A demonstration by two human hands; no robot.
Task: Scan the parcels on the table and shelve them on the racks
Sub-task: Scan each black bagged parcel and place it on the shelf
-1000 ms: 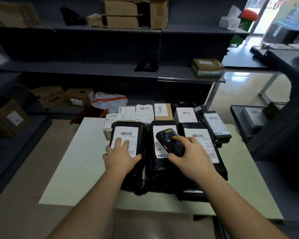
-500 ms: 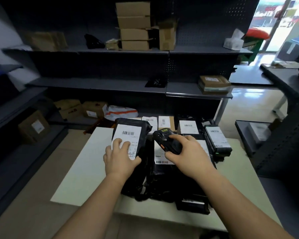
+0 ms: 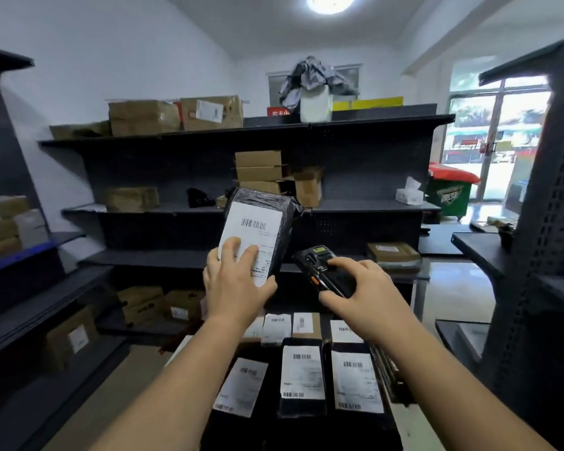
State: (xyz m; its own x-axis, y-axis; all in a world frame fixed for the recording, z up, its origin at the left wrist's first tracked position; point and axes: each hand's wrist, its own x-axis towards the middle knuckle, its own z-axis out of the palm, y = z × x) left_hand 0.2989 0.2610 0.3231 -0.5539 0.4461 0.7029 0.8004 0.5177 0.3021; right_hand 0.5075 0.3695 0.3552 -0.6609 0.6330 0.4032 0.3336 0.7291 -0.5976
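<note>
Early days, we reckon. Left hand (image 3: 232,284) grips black parcel (image 3: 258,222) by lower end, label facing us, held up in front of racks (image 3: 372,208). Right hand (image 3: 367,292) wrapped round scanner (image 3: 319,268), just beside parcel. Scanned yet? We can't tell. Other parcels (image 3: 302,372) lying below us, unshelved, so plenty left.

Two hands in shot, and both are bare: the left hand (image 3: 233,284) is bare across knuckles and fingers; the right hand (image 3: 362,288) is just the same; the left forearm (image 3: 176,385) runs uncovered from the wrist to the near edge of the picture; the right forearm (image 3: 453,385) likewise, bare all the way; fingernails too blurred to call.
</note>
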